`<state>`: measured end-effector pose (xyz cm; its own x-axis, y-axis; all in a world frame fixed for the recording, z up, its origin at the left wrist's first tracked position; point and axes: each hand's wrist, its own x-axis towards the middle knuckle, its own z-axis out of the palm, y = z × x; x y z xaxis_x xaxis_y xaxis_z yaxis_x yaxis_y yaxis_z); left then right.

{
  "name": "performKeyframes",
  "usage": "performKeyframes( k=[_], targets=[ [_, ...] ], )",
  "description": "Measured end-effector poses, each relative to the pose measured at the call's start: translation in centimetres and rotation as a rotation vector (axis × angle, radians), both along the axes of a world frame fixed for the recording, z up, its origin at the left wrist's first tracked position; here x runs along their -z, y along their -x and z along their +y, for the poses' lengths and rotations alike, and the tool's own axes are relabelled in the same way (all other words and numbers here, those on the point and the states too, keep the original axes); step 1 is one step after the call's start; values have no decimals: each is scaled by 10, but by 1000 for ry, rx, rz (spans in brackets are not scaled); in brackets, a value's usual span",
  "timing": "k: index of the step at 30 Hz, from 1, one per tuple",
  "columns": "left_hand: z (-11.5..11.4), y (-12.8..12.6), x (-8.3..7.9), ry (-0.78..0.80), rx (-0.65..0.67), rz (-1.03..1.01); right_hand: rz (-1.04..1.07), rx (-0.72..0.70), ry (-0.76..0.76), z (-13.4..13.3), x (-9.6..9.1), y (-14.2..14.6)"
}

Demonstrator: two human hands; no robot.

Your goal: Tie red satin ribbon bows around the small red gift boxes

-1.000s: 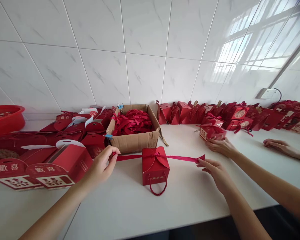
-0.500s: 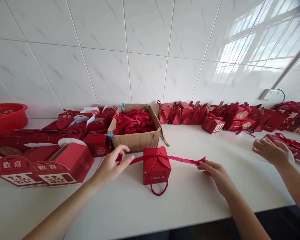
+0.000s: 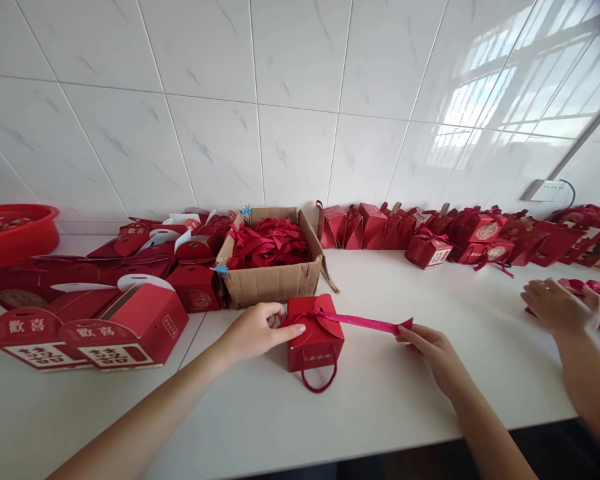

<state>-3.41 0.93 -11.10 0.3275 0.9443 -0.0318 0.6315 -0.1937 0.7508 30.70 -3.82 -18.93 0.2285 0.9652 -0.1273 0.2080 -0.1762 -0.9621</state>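
Small red gift box (image 3: 315,337) stands mid-table (image 3: 380,407); the gold print on its front is too small to read. Left hand (image 3: 257,330) has its fingers loosely curled and the forefinger on the lid's 9 o'clock edge; any grip cannot be told. Right hand (image 3: 430,350) pinches the ribbon (image 3: 365,322) end at 3 o'clock. Flat boxes (image 3: 80,330) at 9 o'clock read 歡喜 and 囍.
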Motion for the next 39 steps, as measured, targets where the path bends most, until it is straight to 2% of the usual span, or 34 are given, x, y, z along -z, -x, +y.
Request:
performKeyframes(
  k=[4,9,14,20,24,33,39],
  targets=[
    [-1,-1,-2,81,72,-34,-37,9,6,1,1,0],
    [-2,-2,0,108,19,-32,-66,36,16,0,4,-1],
    [-5,-1,0,118,-13,-126,-77,66,12,2,6,-3],
    [1,8,14,161,-72,-231,-43,81,18,1,5,-3],
    [5,11,20,180,-51,-293,-30,85,15,1,6,-4],
    [9,21,16,118,-4,-236,-5,148,-21,7,17,-9],
    [9,22,17,80,-22,-233,-26,143,-38,5,16,-8]
  ],
)
